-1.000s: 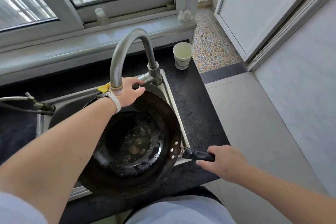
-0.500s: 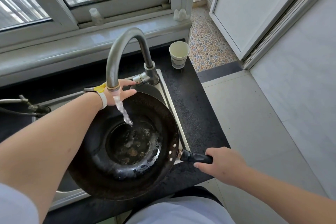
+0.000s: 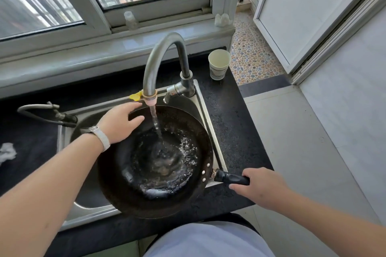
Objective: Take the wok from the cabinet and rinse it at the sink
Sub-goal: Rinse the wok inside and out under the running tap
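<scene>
A black wok (image 3: 129, 190) rests in the steel sink (image 3: 211, 131), its rim overhanging the front edge. Water runs from the curved grey faucet (image 3: 165, 48) into the wok's bottom, where it swirls and splashes. My right hand (image 3: 261, 188) grips the wok's black handle (image 3: 229, 178) at the sink's front right corner. My left hand (image 3: 121, 123), a watch on its wrist, hovers over the wok's far left rim with fingers spread, holding nothing.
A paper cup (image 3: 219, 64) stands on the black countertop (image 3: 236, 131) behind the sink to the right. A hose fitting (image 3: 62, 117) lies at the sink's left edge, with a white crumpled cloth (image 3: 7, 152) further left. Behind runs a window sill (image 3: 104, 48).
The water went from off to a full stream into the wok. My left hand came away from the faucet lever and moved left over the wok's rim. The right hand kept its grip.
</scene>
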{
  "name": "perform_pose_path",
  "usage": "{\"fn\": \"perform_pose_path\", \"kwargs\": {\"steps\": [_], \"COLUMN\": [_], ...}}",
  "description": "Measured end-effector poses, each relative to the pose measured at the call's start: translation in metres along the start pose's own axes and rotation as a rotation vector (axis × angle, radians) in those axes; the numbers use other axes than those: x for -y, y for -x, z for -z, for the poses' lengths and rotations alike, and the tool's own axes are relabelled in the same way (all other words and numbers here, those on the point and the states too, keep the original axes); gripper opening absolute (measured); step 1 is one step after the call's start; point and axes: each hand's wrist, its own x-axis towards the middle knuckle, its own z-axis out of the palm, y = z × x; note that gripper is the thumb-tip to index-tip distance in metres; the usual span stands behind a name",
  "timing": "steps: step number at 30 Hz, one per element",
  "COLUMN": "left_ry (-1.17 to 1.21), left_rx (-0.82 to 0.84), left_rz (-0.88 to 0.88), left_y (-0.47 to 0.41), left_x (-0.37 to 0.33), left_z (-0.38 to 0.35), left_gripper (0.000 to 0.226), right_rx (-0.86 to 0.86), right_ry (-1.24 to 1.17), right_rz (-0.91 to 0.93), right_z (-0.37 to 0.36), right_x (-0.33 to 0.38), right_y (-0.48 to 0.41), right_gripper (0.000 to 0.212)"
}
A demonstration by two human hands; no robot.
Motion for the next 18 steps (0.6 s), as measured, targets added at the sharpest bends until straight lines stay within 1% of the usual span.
{"fn": "perform_pose_path", "kwargs": {"steps": [3,5,10,13,16,18], "left_ry": [0.012,0.015,0.027,0.145,0.358,0.455], "left_rx": [-0.005,-0.043,-0.230,-0.275,-0.261,-0.235], "left_rz": [0.041,0.057,0.166,0.291,0.423,0.465], "left_y": [0.037,0.060,0.108,0.124,0.134,0.138], "left_x": [0.023,0.033,0.044,0.050,0.050,0.048], "left_z": [-0.008,-0.015,-0.028,-0.034,-0.036,-0.036], "left_gripper": [0.048,0.047,0.048,0.052,0.058,0.059], "right_rx": [-0.002,0.005,-0.001,-0.009,-0.030,-0.042], "right_ry": [-0.025,-0.052,-0.041,-0.038,-0.013,-0.011], "right_rz": [-0.017,-0.024,-0.034,-0.045,-0.055,-0.057], "right_z": [-0.004,-0.006,-0.006,-0.005,-0.004,-0.002], "right_x": [0.004,0.007,0.016,0.016,0.017,0.018], "right_y": [-0.001,0.000,0.005,0.008,0.011,0.013], "right_gripper": [0.050,0.048,0.043,0.044,0.043,0.043]}}
